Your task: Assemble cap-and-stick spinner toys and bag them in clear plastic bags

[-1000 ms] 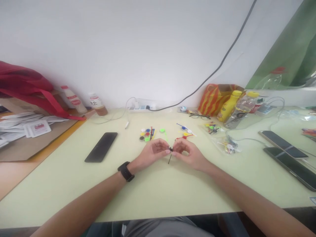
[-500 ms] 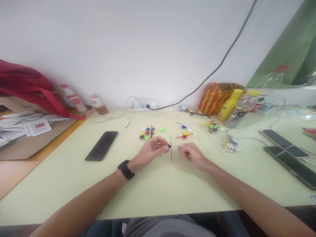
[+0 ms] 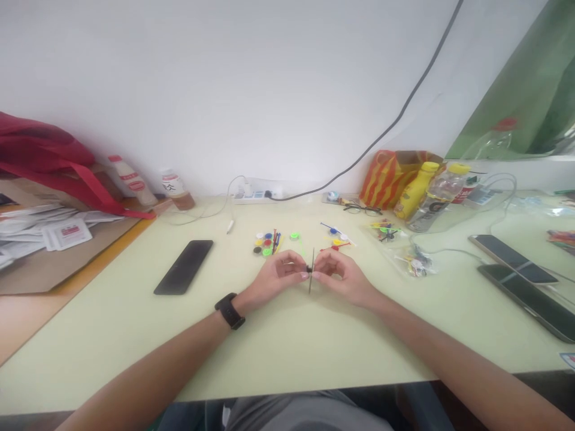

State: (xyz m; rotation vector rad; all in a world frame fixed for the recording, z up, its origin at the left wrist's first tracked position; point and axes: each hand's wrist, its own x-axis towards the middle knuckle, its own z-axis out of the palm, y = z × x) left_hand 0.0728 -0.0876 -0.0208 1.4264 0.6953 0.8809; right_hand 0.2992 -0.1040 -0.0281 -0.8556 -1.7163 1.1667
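Above the middle of the table, my left hand [image 3: 281,270] pinches the hub of a small black arrow spinner [image 3: 309,269] between thumb and fingers. Its thin pointer stands edge-on to me, roughly upright. My right hand [image 3: 344,276] closes thumb and fingertips on the pointer from the other side. Just beyond my left hand lie several coloured round spinner bases [image 3: 267,243] and loose arrows [image 3: 276,241]. A bright green spinner [image 3: 294,236] lies beyond the gap between the hands. Past my right hand are a blue spinner [image 3: 333,231] and a red one [image 3: 336,246], partly hidden.
A black phone [image 3: 184,267] lies left of my left hand. Clear bags of spinner parts [image 3: 417,264], glasses [image 3: 362,209] and two more phones [image 3: 525,299] are on the right. Bottles [image 3: 417,190] and a striped bag [image 3: 385,176] stand at the back, near a power strip [image 3: 258,196].
My right hand has moved left and taken hold of the spinner's pointer, closing the gap between the hands. My left hand keeps its pinch in about the same place.
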